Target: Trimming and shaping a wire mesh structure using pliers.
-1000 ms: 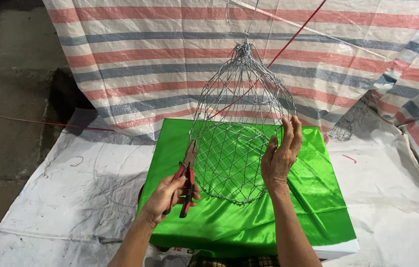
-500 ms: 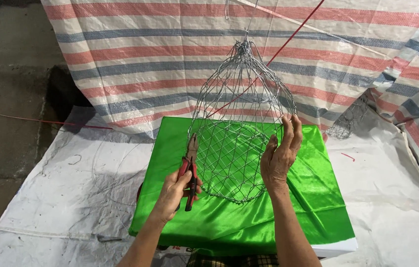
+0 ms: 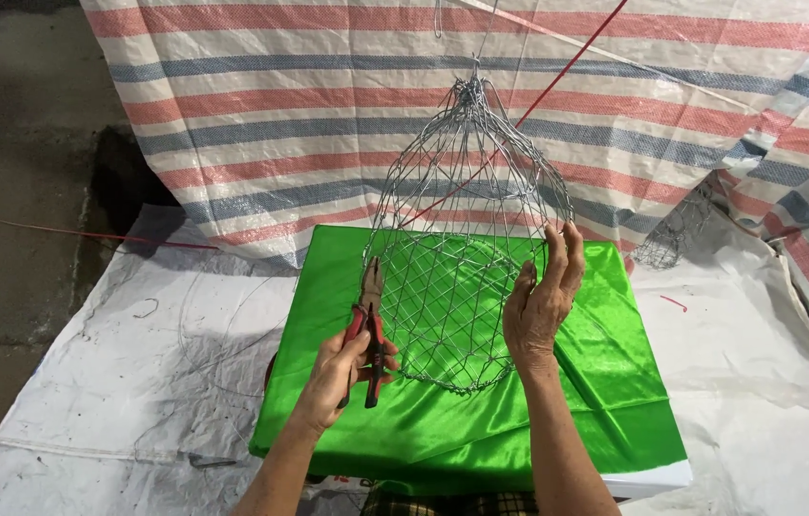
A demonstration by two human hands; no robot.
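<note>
Your right hand [image 3: 543,306] braces the hanging wire basket [image 3: 457,258] with spread fingers [image 3: 567,253]—steadying the mesh—while your left hand [image 3: 342,368], fingers closed, grips the red-handled pliers [image 3: 371,330] at its side.

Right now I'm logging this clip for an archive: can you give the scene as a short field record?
Left hand: grips red-handled pliers, tips at the mesh
Right hand: open palm against the wire mesh basket
Basket: hangs from a wire above, bottom over the green cloth
Backdrop: striped tarp
Ground: white sheet
</note>
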